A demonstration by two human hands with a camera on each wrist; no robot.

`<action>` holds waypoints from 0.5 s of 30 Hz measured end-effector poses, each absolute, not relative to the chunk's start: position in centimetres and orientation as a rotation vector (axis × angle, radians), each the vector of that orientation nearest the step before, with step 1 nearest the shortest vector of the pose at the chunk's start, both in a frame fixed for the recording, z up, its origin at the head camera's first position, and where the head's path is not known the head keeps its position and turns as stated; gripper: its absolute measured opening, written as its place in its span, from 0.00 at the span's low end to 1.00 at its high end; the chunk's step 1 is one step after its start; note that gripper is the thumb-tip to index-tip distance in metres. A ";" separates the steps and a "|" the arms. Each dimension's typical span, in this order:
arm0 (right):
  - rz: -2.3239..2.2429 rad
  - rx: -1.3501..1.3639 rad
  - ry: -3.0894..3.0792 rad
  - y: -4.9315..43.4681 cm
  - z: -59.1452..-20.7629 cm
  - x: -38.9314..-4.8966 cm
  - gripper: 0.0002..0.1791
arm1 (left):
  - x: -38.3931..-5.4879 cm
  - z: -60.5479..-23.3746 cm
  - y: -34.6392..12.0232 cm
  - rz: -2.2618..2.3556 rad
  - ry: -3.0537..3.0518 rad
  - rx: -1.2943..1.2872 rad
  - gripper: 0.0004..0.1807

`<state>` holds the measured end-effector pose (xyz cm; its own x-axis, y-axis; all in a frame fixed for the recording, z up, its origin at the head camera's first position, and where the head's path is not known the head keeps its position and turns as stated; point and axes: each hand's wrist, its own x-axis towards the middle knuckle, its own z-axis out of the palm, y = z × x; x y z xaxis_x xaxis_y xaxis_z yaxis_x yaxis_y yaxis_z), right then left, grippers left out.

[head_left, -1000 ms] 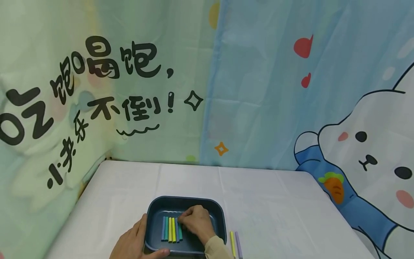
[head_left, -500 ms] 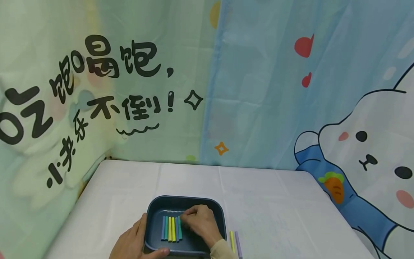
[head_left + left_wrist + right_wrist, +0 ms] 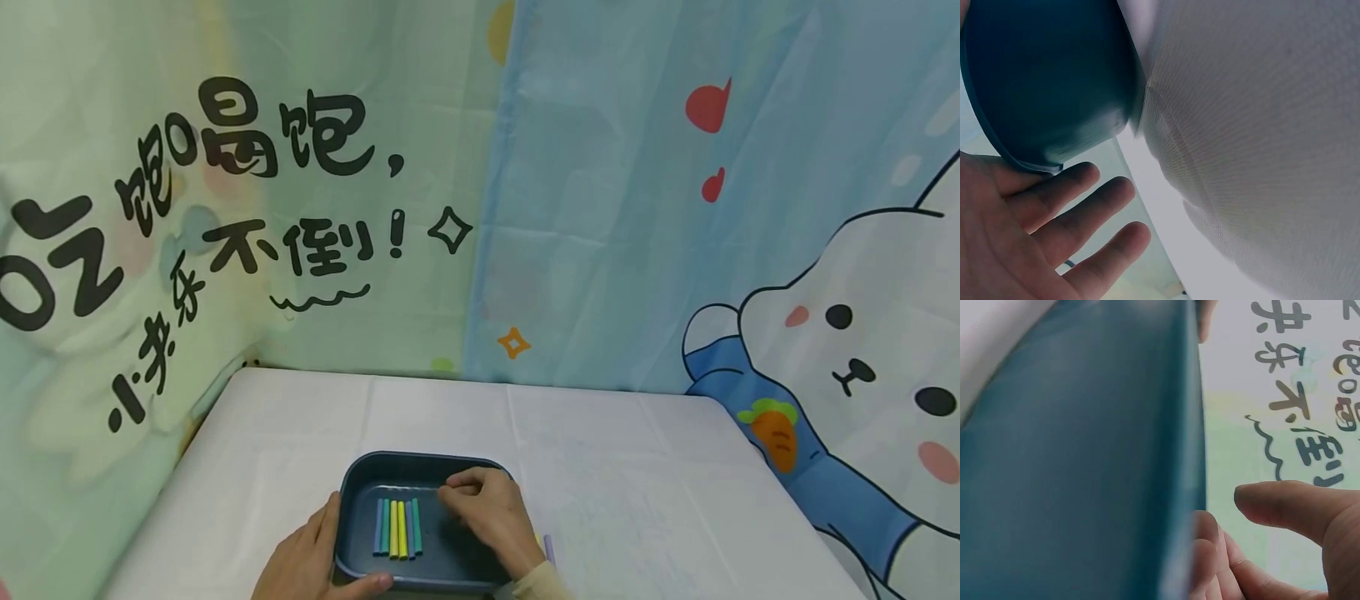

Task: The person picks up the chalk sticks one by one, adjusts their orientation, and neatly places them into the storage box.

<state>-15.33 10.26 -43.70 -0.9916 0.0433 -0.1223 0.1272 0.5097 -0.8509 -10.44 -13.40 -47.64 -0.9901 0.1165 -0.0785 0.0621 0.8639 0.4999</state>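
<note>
A dark blue rectangular tray (image 3: 375, 575) sits near the front of the table. Inside it, left of centre, several thin chalk-like sticks (image 3: 397, 529) in blue, green and yellow lie side by side. My left hand (image 3: 303, 558) rests against the tray's left front corner, thumb on the near rim; in the left wrist view its fingers (image 3: 1091, 219) are fairly straight and spread, touching the rim. My right hand (image 3: 487, 512) is over the tray's right part, apart from the sticks. Its thumb (image 3: 1285, 503) stands off from the fingers, and no stick shows between them.
Right of the tray, a purple stick (image 3: 549, 548) lies on the white tablecloth (image 3: 637, 483); a yellow one beside it is almost hidden by the right wrist. A printed curtain (image 3: 600, 208) hangs behind and to the left of the table.
My right hand has let go of the rightmost green stick in the row and moved right, away from it. The left hand and tray stay in place.
</note>
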 end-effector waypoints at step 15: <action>-1.613 0.168 2.606 13.0 -42.1 -14.6 0.20 | -10.5 -47.8 -13.3 0.808 2.960 0.185 0.73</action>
<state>-14.59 13.03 -42.15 -0.9914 0.0550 -0.1185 0.1306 0.4424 -0.8873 -10.50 -13.33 -47.75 -0.9904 0.1337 -0.0338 0.0980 0.8547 0.5098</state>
